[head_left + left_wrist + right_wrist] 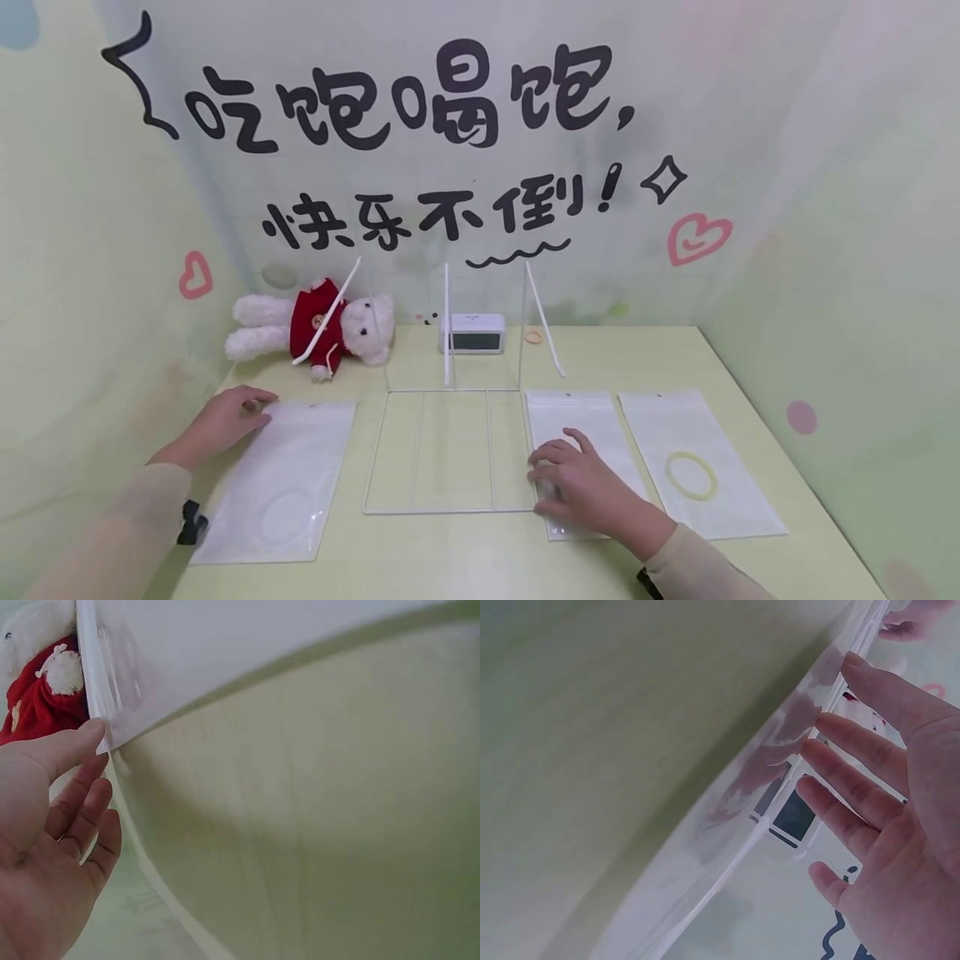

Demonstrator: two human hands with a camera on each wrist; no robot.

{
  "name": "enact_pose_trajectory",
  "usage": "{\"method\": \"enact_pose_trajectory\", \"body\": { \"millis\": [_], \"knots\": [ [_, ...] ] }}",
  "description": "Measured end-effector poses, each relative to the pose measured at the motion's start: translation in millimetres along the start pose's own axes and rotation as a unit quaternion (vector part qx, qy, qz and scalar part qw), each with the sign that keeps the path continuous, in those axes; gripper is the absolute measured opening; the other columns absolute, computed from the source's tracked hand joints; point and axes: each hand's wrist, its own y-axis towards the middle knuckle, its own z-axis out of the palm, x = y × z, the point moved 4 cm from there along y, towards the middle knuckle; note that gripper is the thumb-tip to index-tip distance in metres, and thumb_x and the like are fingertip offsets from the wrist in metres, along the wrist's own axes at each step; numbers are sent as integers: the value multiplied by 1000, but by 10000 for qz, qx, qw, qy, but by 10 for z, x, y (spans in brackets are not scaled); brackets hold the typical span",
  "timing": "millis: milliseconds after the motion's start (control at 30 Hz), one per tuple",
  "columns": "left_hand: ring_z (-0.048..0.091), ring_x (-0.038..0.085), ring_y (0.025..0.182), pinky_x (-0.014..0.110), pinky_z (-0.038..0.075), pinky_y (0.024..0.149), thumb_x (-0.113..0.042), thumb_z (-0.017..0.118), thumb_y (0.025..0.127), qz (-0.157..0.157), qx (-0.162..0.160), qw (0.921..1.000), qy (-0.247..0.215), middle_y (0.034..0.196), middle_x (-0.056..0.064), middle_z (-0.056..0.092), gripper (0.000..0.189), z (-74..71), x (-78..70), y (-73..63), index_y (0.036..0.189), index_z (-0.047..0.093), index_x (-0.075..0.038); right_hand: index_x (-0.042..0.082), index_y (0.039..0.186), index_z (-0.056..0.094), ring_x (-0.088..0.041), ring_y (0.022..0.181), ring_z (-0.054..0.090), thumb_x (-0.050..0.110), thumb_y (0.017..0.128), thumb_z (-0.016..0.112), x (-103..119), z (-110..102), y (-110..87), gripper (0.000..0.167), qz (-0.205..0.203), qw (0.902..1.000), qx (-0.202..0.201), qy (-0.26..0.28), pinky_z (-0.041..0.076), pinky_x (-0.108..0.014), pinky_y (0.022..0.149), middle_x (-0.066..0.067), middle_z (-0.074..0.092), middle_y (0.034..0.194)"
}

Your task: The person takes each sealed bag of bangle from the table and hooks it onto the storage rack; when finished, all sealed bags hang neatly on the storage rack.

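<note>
Along the left side lies a white flat plastic bag [300, 467] with a pale ring [283, 517] showing faintly at its near end. My left hand [228, 421] pinches this bag's far left corner between thumb and forefinger, as the left wrist view shows. A second white bag [581, 408] lies right of centre. Over it is my right hand [581, 483], fingers spread and slightly bent, fingertips at the bag's surface. Farther right, a third white bag [720, 433] carries a yellow ring [692, 477]; whether the ring is inside or on top I cannot tell.
A white wire rack [453, 512] with three slanted prongs stands between the bags. Behind it are a white digital clock [480, 325] and a small orange ring [533, 336]. A plush bear in red [307, 325] lies at the back left. Printed walls enclose the table [450, 567].
</note>
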Motion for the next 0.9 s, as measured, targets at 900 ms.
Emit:
{"method": "enact_pose_trajectory", "body": {
  "millis": [900],
  "knots": [
    [65, 20, 98, 24, 55, 73, -33, 69, 100, -180, -170, 9983, -528, 107, 6, 72, 27, -259, -67, -271, 117, 69, -14, 19, 100, 80, -17, 113, 65, 37, 70, 91, 21, -26, 1, 36, 93, 9999, -19, 57, 38, -67, 110, 4, 73, 114]
  ]
}}
